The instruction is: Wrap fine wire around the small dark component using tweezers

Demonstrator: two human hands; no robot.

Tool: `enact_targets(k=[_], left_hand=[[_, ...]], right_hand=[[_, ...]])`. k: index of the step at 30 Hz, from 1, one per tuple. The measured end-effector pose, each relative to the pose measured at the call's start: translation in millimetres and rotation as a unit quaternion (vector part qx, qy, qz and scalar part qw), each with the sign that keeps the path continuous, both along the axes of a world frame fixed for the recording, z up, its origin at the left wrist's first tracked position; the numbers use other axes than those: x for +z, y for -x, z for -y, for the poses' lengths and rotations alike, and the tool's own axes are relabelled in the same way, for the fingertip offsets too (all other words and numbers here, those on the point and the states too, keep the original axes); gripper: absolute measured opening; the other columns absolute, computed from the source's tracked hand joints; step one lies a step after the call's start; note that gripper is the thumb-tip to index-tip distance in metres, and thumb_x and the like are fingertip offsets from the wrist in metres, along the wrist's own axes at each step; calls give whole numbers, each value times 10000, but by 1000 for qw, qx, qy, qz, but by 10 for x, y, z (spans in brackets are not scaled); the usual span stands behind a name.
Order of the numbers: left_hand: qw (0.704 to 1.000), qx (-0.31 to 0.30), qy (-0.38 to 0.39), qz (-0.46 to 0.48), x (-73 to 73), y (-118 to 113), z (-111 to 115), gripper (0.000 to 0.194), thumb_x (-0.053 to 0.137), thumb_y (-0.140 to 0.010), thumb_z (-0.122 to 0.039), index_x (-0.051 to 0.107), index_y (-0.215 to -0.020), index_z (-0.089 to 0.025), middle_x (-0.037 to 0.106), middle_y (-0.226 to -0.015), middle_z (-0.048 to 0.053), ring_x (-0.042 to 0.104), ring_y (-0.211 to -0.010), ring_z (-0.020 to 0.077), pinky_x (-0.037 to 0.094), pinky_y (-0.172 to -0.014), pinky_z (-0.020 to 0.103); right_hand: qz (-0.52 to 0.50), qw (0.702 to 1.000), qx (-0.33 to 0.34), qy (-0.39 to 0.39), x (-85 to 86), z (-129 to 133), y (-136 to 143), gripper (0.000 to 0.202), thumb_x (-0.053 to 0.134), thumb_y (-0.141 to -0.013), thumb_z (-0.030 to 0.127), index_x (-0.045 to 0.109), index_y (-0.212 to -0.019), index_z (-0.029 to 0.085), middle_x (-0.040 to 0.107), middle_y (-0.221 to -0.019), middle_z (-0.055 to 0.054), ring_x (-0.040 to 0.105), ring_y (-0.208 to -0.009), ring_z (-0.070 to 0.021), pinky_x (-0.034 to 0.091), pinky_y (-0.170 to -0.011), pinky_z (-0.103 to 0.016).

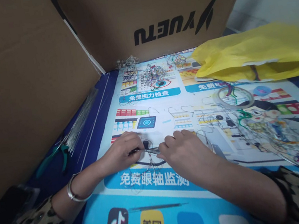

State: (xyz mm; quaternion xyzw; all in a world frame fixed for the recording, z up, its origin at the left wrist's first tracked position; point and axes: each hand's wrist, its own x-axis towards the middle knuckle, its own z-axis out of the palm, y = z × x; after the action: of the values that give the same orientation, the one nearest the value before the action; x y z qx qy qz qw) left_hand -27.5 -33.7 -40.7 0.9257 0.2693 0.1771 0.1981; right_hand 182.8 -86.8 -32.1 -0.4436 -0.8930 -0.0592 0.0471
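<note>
My left hand [125, 150] is closed in a pinch around one end of a thin metallic piece [152, 151], with a dark part showing at its fingertips. The other end meets the fingers of my right hand [181, 154], which are also closed. Whether the piece is a tool or twisted wire I cannot tell. Below it, fine loose wires [151, 161] hang or lie between the hands. Both hands are low over a printed poster sheet [151, 197]. My right fingertips are partly hidden by the back of that hand.
Cardboard walls [113, 27] stand at the back and left. Teal-handled pliers [65, 155] lie by straight wires [82, 124] on the left. Tangled wires [155, 74] lie at the back, a tape roll [246, 102] and more wires on the right, below a yellow bag [258, 49].
</note>
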Motion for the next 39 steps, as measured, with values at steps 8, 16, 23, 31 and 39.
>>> enact_targets(k=[8, 16, 23, 31, 39], left_hand=[[980, 53, 146, 121, -7, 199, -52, 211, 555, -782, -194, 531, -986, -149, 566, -958, 86, 549, -877, 160, 467, -752, 293], [982, 125, 64, 124, -44, 216, -46, 175, 548, -795, -195, 557, -963, -145, 570, -937, 75, 535, -884, 155, 456, -806, 326], [994, 104, -33, 24, -76, 195, -65, 203, 513, -840, -257, 555, -1016, -166, 579, -975, 79, 514, -947, 183, 434, -819, 342], [963, 177, -151, -137, -79, 138, 1, 231, 553, -813, -323, 554, -951, -137, 583, -1005, 93, 502, -945, 247, 425, -778, 390], [972, -42, -224, -64, -58, 218, 46, 226, 443, -853, -107, 542, -1047, -165, 592, -1117, 76, 506, -1048, 210, 425, -878, 370]], right_hand=[[-34, 999, -34, 15, -29, -38, -42, 224, 451, -860, 368, 553, -764, 193, 571, -699, -29, 498, -676, -176, 208, -571, -296], [-53, 998, -20, -34, -105, -33, -65, 237, 451, -857, 368, 549, -736, 188, 558, -685, -24, 481, -676, -162, 236, -614, -290], [-15, 999, -17, -48, -71, -15, 11, 215, 451, -863, 332, 566, -754, 187, 561, -677, -36, 479, -659, -167, 213, -588, -299], [-3, 999, -36, -20, -11, -16, 47, 246, 420, -876, 338, 574, -755, 190, 574, -680, -41, 491, -649, -169, 207, -578, -306], [1, 999, -29, -34, -29, -16, 38, 231, 448, -865, 331, 572, -744, 179, 571, -673, -39, 491, -648, -155, 207, -568, -298]])
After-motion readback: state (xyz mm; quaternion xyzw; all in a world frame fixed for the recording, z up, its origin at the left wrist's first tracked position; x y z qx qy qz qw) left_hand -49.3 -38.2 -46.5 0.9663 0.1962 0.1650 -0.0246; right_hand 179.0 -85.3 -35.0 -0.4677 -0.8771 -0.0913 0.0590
